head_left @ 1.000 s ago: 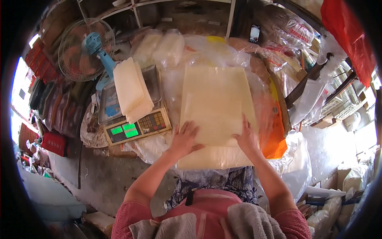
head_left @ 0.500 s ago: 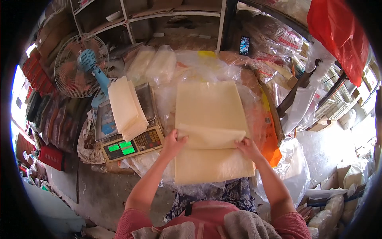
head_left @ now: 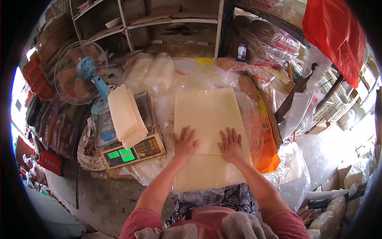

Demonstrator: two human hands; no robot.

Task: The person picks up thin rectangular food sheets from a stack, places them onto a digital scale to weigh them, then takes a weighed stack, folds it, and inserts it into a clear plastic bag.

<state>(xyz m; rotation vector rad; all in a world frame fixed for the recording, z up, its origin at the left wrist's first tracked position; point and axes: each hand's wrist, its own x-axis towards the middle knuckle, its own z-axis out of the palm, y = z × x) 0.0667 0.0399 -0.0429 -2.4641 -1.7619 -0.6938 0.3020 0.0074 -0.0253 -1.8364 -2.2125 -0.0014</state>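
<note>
A wide cream-yellow sheet (head_left: 207, 107) lies flat before me, with a crease or edge running across it below its middle. My left hand (head_left: 185, 143) rests palm down on its left part, fingers spread. On the right part lies my right hand (head_left: 231, 145), flat too, its fingers stretched away from me. Whether the sheet is one layer or a thin stack I cannot tell. To the left, a bundle of folded cream sheets (head_left: 125, 113) sits on the metal pan of a digital scale (head_left: 133, 151) with lit green displays.
Clear plastic film (head_left: 207, 81) spreads beneath and behind the sheet. An orange bag (head_left: 267, 159) lies at the right. A blue fan (head_left: 85, 69) stands back left, wrapped cream bundles (head_left: 159, 71) lie at the back, and a phone (head_left: 242, 51) stands upright back right. A red plastic bag (head_left: 336, 40) hangs upper right.
The sheet's raised fold, pinched at both sides by my hands, now lies flat. Both hands have let go of its edges, moved inward and opened onto the surface.
</note>
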